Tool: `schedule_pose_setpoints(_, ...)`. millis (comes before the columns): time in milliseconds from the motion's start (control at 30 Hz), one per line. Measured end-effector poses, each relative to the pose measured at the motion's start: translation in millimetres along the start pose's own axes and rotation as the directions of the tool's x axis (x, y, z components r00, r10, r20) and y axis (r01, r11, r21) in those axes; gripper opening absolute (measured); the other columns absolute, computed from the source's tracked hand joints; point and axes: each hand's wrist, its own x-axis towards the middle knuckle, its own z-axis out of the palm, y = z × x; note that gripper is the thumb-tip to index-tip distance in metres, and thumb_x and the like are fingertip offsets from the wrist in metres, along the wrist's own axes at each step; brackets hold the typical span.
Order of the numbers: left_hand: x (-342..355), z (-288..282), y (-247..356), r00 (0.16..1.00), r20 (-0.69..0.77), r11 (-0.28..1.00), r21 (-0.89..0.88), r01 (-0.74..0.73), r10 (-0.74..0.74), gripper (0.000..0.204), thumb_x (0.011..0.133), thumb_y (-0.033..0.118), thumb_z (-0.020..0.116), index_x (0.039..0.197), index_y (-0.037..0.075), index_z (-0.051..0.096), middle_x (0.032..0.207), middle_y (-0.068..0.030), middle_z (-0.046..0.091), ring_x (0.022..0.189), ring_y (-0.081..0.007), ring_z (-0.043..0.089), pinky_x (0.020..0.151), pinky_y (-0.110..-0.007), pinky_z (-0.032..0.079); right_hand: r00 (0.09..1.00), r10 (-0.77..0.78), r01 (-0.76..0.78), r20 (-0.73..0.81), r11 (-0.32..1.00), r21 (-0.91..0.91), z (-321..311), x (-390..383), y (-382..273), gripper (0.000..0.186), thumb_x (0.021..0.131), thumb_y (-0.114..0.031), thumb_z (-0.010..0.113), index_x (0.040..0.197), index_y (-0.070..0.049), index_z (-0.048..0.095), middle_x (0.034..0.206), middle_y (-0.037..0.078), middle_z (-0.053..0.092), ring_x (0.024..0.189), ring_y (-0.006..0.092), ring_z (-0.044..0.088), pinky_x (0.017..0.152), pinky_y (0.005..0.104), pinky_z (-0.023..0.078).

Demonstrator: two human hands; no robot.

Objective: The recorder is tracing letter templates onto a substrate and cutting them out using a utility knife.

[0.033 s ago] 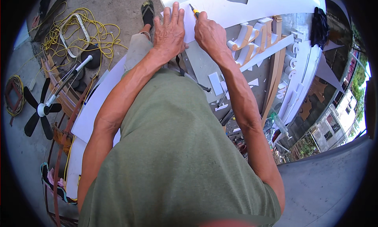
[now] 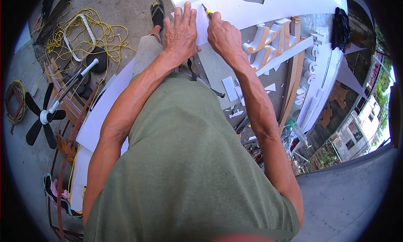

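A large white sheet with a curved notch in its edge lies on the grey work table. My left hand presses on the sheet's left part, palm down with fingers stretched out. Just right of it, my right hand is closed round a yellow and black utility knife. The knife's tip points up and left over the sheet, close to my left fingertips. Whether the blade touches the sheet cannot be made out.
White and tan cut-out letters stand right of my right forearm, beside long tan strips. White scraps litter the table. A black cloth hangs at the right. On the floor at left are tangled yellow cord and a fan.
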Motion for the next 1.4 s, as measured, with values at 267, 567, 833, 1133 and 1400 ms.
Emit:
schedule_pose_setpoints(267,-1,0,0,1.0,-0.008,1.0,0.006,0.003,-0.003,0.119,0.053,0.039,0.096,0.148,-0.004,0.038,0.16,-0.0212,0.029,0.138,-0.038,0.033,0.097,-0.054,0.036,1.0,0.01,-0.01,0.013,1.0,0.001,-1,-4,-2,0.019,0.102,-0.018,0.044,0.098,0.0,0.048,0.078,0.032,0.068,0.074,0.0494,0.07,0.067,0.0561,0.055)
schedule_pose_setpoints(567,-1,3,-2,1.0,-0.022,1.0,0.011,-0.009,0.009,0.119,0.054,0.041,0.094,0.149,-0.004,0.038,0.16,-0.0225,0.029,0.138,-0.0395,0.033,0.098,-0.055,0.035,0.999,0.049,-0.049,0.003,0.999,0.023,9,-18,-2,0.02,0.103,-0.019,0.044,0.099,0.0,0.048,0.078,0.032,0.068,0.075,0.0503,0.069,0.068,0.0583,0.054)
schedule_pose_setpoints(833,-1,2,-1,0.999,-0.03,1.0,0.006,-0.021,0.021,0.119,0.055,0.041,0.094,0.149,-0.004,0.038,0.16,-0.0227,0.029,0.137,-0.0398,0.033,0.098,-0.055,0.035,0.996,0.092,-0.091,-0.017,0.995,0.047,12,-30,-7,0.02,0.102,-0.018,0.044,0.1,0.001,0.047,0.078,0.032,0.068,0.074,0.0508,0.069,0.068,0.0588,0.054)
schedule_pose_setpoints(1133,0,3,-3,0.999,-0.032,0.999,0.033,-0.04,0.041,0.117,0.056,0.044,0.094,0.147,-0.007,0.042,0.159,-0.0258,0.029,0.139,-0.0422,0.033,0.099,-0.058,0.036,0.984,0.174,-0.175,0.023,0.981,0.086,15,-43,-18,0.018,0.1,-0.016,0.046,0.102,0.001,0.047,0.078,0.031,0.068,0.075,0.0492,0.069,0.069,0.0586,0.053)
schedule_pose_setpoints(1400,1,1,-3,0.998,-0.043,0.998,0.022,-0.052,0.053,0.114,0.056,0.038,0.093,0.146,-0.005,0.038,0.158,-0.025,0.029,0.134,-0.0425,0.036,0.096,-0.056,0.037,0.976,0.216,-0.216,0.016,0.964,0.152,26,-57,-21,0.021,0.099,-0.018,0.049,0.102,0.002,0.047,0.079,0.03,0.068,0.077,0.0488,0.069,0.07,0.0582,0.052)
